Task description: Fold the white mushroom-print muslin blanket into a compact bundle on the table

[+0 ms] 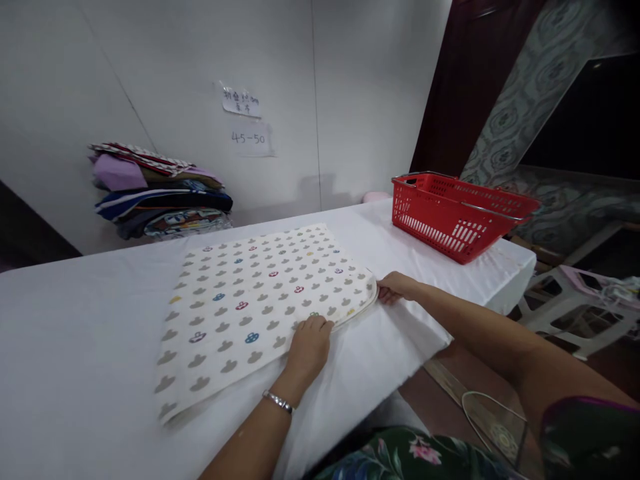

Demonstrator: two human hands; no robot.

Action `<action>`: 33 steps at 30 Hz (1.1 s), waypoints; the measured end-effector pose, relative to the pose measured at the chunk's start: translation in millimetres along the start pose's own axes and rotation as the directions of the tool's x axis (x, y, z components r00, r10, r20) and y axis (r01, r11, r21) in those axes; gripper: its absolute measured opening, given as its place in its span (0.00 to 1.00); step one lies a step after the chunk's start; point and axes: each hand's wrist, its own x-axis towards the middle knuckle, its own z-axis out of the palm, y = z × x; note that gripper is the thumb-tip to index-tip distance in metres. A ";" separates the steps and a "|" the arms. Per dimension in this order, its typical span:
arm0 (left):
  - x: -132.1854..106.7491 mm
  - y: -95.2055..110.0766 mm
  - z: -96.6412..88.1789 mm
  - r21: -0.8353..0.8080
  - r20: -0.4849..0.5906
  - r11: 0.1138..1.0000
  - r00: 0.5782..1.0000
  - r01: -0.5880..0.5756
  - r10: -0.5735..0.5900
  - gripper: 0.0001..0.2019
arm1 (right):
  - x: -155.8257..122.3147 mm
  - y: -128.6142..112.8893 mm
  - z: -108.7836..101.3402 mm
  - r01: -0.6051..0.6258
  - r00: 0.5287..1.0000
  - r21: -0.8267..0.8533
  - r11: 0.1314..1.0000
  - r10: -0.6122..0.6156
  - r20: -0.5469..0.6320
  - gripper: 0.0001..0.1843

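Note:
A folded white cloth [260,293] printed with grey and coloured mushroom-like shapes lies flat on the white-covered table. My left hand [311,341], with a silver bracelet at the wrist, is closed on the cloth's near edge, its fingertips over the top layer. At the cloth's right end, my right hand [397,287] pinches the rounded corner, where stacked layers show at the edge. The undersides of the fingers on both hands are partly hidden.
The white table cover [75,347] drapes over the near edge. A red plastic basket [450,217] stands at the back right. A pile of folded fabrics [163,193] sits at the back left by the wall, below paper signs [250,138]. A white stool [575,307] is at right.

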 end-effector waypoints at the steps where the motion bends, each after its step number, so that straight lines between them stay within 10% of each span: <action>1: 0.1 0.0 0.0 -0.001 0.001 1.000 1.000 -0.001 0.001 0.15 | 0.5 -2.5 0.6 -0.016 1.000 0.000 1.000 0.016 0.003 0.14; 25: 0.4 -1.9 8.0 -0.004 -0.034 0.999 0.999 -0.038 0.038 0.15 | -5.9 16.6 -0.9 0.074 0.996 0.266 0.961 -0.060 -0.063 0.02; 33: 1.2 -1.9 7.3 -0.011 -0.032 1.000 0.999 -0.019 0.018 0.15 | -4.9 26.3 -3.7 0.079 0.997 0.408 0.910 -0.081 -0.012 0.13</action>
